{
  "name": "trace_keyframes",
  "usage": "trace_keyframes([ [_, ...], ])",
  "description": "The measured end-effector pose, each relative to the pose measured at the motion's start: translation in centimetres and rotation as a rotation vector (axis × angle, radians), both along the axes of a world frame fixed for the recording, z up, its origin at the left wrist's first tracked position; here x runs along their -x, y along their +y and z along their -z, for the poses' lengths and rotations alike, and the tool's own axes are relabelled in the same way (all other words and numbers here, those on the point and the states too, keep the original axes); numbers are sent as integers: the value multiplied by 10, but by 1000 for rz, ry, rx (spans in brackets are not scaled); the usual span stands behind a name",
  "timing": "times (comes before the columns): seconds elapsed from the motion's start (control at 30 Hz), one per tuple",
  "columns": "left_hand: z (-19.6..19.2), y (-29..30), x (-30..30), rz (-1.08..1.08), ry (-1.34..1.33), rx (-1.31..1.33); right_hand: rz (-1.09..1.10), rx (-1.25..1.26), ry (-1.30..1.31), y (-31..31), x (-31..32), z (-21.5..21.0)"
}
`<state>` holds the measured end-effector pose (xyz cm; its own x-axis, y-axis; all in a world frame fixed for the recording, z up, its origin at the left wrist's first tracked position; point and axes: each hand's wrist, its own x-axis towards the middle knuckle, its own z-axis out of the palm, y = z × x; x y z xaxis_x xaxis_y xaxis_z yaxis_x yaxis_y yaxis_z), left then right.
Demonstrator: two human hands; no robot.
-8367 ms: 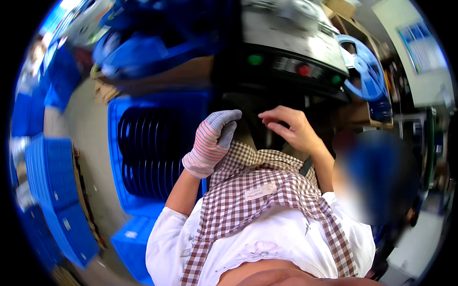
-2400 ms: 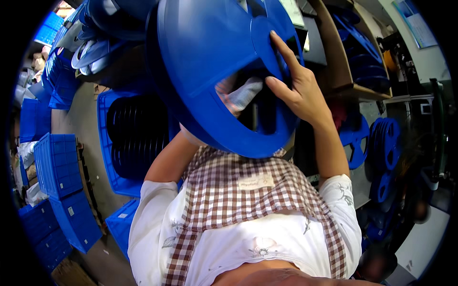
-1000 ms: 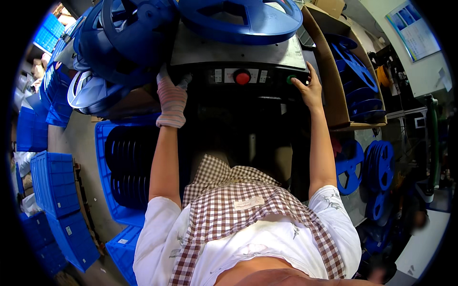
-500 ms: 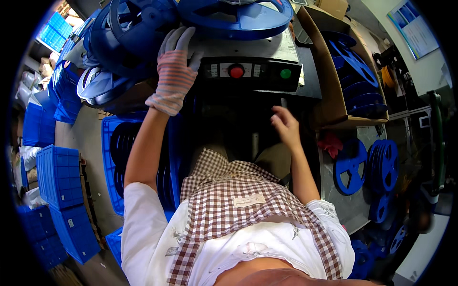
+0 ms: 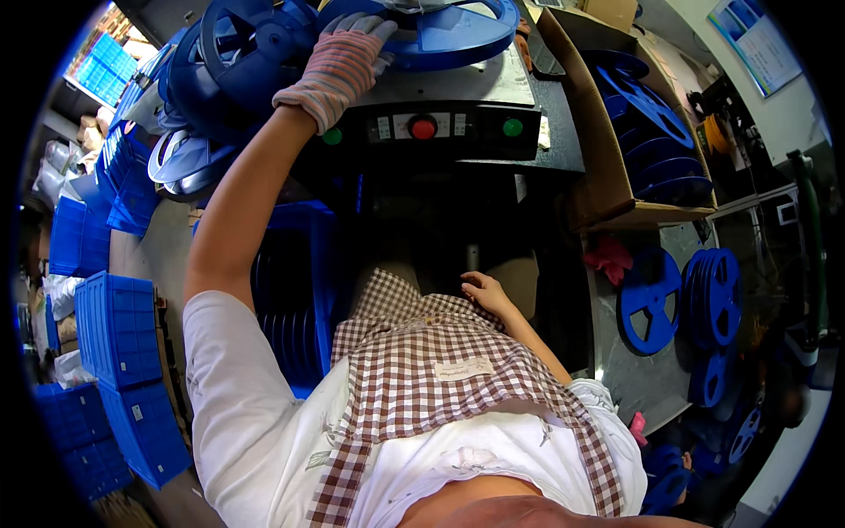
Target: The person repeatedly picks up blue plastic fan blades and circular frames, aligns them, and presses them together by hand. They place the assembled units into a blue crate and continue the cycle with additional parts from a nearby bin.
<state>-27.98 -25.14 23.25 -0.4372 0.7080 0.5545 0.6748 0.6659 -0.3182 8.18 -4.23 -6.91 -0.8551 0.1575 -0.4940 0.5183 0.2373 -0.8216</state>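
My left hand (image 5: 339,70), in a striped knit glove with grey fingers, reaches up to a flat blue plastic reel (image 5: 458,42) lying on a metal-topped machine (image 5: 431,88). Its fingers bend over the reel's left edge, with the thumb at the near rim. Just left of that hand stands a large dark blue reel (image 5: 273,40) with a round hub. My bare right hand (image 5: 486,292) rests low by the checked apron (image 5: 422,378), fingers loosely curled and apart, holding nothing. On the machine's front are a red button (image 5: 422,128) and a green button (image 5: 512,128).
A cardboard box (image 5: 607,198) of blue reels stands at the right. Below it, more reels (image 5: 650,301) and a red cloth (image 5: 609,258) lie on a grey surface. A blue crate (image 5: 321,264) of dark discs sits left of my legs; stacked blue crates (image 5: 119,330) stand farther left.
My left hand has moved right and farther onto the flat reel, uncovering a green button at the machine's left. My right hand has dropped left and closer to the apron.
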Motion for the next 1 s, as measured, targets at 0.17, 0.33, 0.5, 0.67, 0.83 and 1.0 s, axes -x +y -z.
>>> trace_keyframes([
  [0.17,-2,-1,6,7,28,84,-22,51,13,-3,-1,6],
  [0.33,-11,9,3,-51,-56,168,8,107,45,-1,-4,11],
  [0.5,-15,16,9,-44,-92,207,57,137,72,-2,-4,12],
  [0.67,-23,13,27,-43,1,142,55,126,99,0,0,19],
  [0.83,-57,-61,-16,4,-90,40,39,224,103,-5,6,20],
  [1.0,-114,-210,-161,107,-415,-135,-7,264,80,-5,9,7],
])
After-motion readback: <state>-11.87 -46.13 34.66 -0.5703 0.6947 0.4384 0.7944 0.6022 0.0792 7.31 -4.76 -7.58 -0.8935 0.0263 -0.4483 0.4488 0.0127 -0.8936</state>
